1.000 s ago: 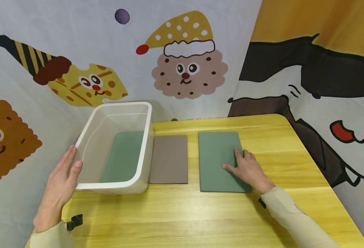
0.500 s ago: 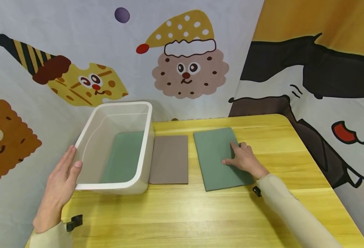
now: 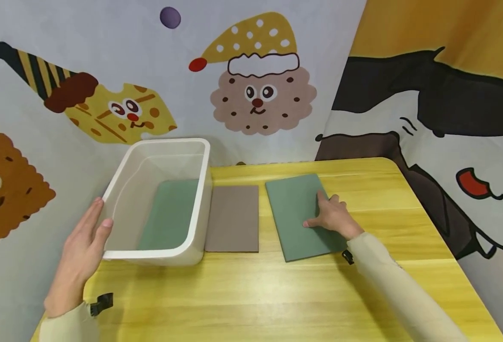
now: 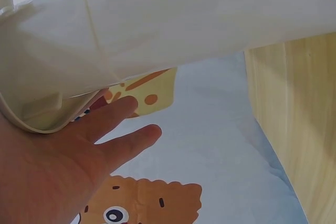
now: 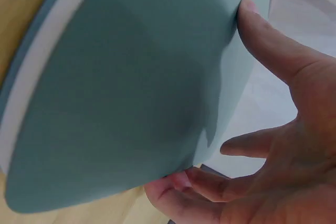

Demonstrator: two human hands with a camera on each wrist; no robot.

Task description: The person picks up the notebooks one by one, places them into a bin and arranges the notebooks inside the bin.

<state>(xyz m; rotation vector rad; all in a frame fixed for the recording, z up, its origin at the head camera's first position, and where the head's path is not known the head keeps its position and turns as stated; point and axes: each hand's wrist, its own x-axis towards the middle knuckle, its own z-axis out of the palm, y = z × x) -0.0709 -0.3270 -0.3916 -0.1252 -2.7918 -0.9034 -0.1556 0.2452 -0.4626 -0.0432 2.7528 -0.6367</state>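
Observation:
My left hand [image 3: 79, 249] rests against the left side of a white plastic bin [image 3: 198, 213], its fingers straight; in the left wrist view the fingers [image 4: 128, 148] extend beside the bin wall. A green notebook [image 3: 170, 213] lies on the bin's floor. To the right, a second green notebook [image 3: 292, 209] lies slightly turned on the table. My right hand [image 3: 334, 216] holds it at its right edge. In the right wrist view, the thumb [image 5: 268, 40] presses the cover while other fingertips [image 5: 181, 182] curl at the edge of this notebook [image 5: 131, 87], whose white pages show.
A grey-brown notebook [image 3: 233, 218] lies flat between the bin and the green notebook, close against the bin. The wooden table [image 3: 251, 299] meets a cartoon-printed cloth [image 3: 260, 147] at the back and both sides.
The green notebook under my right hand has turned anticlockwise and shifted slightly left, with the hand moving along. My left hand and the bin have stayed in place.

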